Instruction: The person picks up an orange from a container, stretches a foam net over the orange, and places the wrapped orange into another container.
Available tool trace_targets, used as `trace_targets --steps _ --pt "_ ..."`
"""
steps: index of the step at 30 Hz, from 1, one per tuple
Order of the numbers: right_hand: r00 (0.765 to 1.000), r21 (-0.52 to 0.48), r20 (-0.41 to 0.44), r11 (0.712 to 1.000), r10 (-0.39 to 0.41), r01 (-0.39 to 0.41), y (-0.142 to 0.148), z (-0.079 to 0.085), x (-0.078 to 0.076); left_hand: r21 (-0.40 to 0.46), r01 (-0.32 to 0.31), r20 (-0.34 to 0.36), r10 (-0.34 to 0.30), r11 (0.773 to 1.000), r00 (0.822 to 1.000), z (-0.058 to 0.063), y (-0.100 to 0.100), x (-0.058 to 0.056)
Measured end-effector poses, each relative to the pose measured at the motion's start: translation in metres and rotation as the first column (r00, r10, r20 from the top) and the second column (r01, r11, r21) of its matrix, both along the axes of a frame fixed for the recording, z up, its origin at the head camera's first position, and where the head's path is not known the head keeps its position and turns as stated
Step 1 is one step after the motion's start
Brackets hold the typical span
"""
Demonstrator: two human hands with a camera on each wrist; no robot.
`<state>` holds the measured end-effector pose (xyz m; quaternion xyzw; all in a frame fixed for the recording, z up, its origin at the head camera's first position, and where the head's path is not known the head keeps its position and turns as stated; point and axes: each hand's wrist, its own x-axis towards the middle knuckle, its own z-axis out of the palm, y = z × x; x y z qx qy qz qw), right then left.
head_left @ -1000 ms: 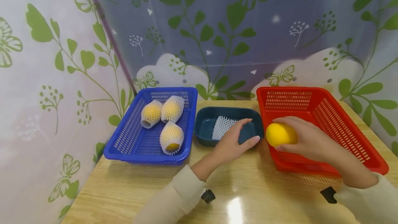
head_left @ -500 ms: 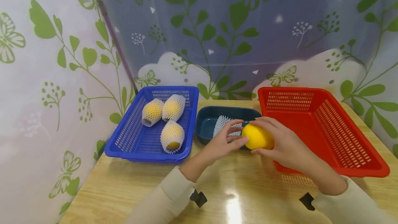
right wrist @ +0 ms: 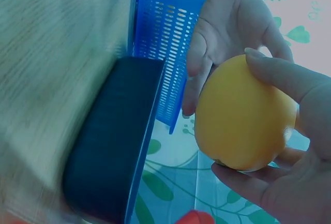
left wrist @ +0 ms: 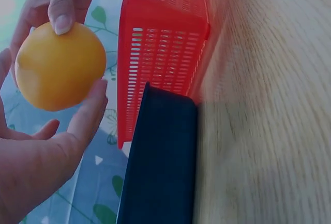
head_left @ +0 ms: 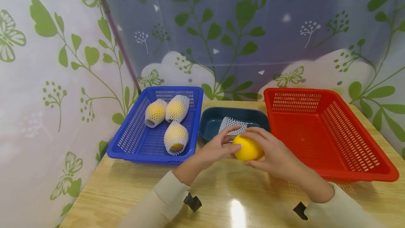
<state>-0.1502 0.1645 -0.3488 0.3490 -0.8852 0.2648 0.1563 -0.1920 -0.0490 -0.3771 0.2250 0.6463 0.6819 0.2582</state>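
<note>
A smooth, rounded yellow fruit [head_left: 248, 149] is held in the air in front of the dark teal tray [head_left: 209, 138]. My right hand [head_left: 274, 152] grips it from the right, with the thumb and fingers on opposite sides in the right wrist view. From the left, my left hand [head_left: 212, 152] reaches up to the fruit [left wrist: 59, 69], its fingers spread and lightly bent. Its fingertips lie at or very near the skin; firm contact cannot be made out. Inside the tray lies a white foam net sleeve [head_left: 234, 124], partly hidden by the hands.
On the left stands a blue basket [head_left: 148, 156] with three yellow fruits [head_left: 176, 138] in white foam nets. A red basket [head_left: 310, 143] stands on the right, beside the tray. All rest on a wooden table [head_left: 218, 192] before a patterned curtain [head_left: 269, 27].
My right hand has carried the yellow fruit leftward from over the red basket to the front of the tray. My left hand has moved slightly left and down, now meeting the fruit.
</note>
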Motion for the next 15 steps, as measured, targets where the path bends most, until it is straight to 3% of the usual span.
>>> trace_targets --steps 5,15 --pt "1.000 0.018 0.014 1.000 0.019 -0.019 -0.0031 -0.0049 0.0024 0.007 0.035 0.036 -0.035 0.999 0.999 -0.0027 -0.0034 0.0001" --pt "0.999 0.046 0.033 0.998 0.039 -0.041 -0.0030 -0.0091 0.0023 0.016 0.027 0.092 -0.029 0.999 0.995 -0.0028 -0.0012 0.0039"
